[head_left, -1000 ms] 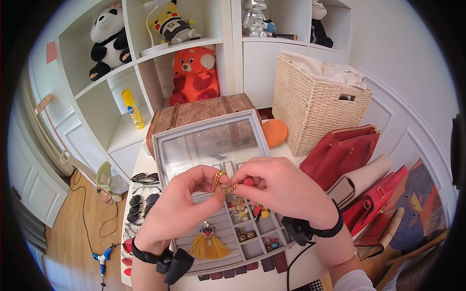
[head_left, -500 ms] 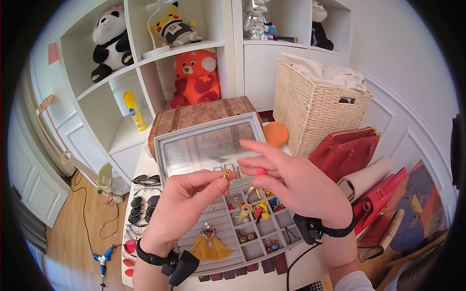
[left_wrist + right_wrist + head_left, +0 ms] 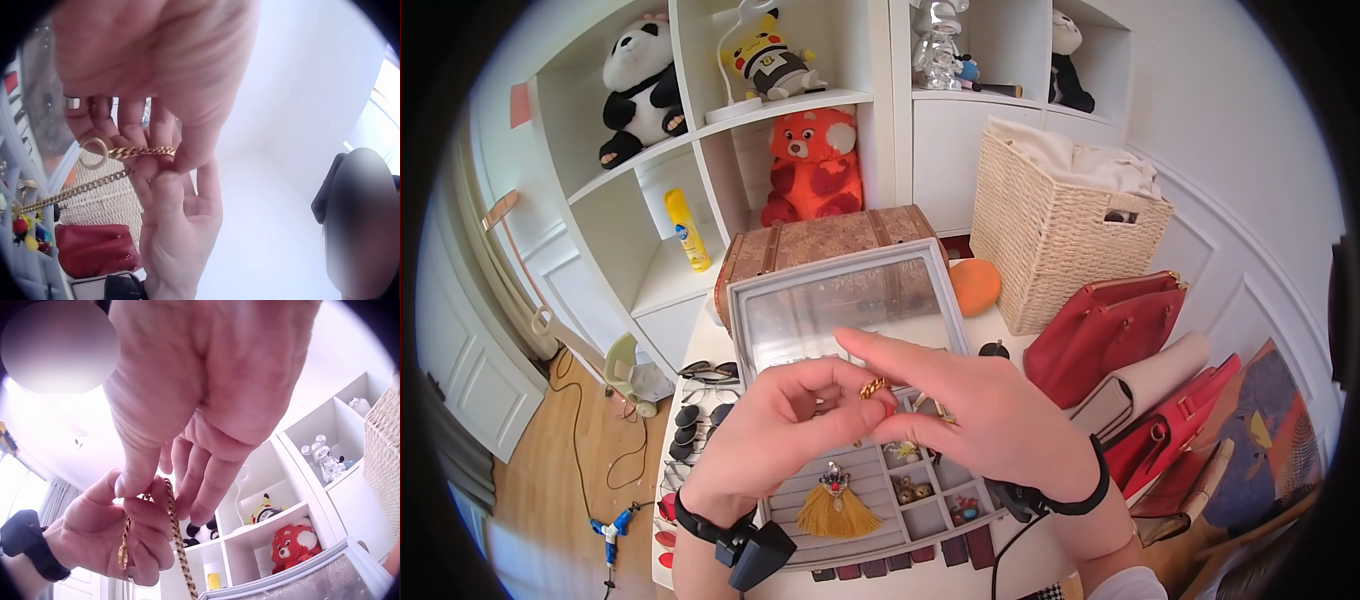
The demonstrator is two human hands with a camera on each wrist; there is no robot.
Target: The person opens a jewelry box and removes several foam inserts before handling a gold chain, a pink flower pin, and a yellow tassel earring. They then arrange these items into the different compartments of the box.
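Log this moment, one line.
Left hand pinches gold chain | right hand at left fingertips, grip unclear | jewelry box lid open | tassel piece inside box

Shiny gold-metal chain (image 3: pixel 140 152), rough woven basket (image 3: pixel 1068 235)

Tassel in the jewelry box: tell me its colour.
The tassel is mustard yellow, best seen in the head view.

A gold chain (image 3: pixel 874 388) gleams above a mustard-yellow tassel (image 3: pixel 838 510); a red handbag (image 3: pixel 1106 330) contrasts with a woven beige basket (image 3: pixel 1065 230).
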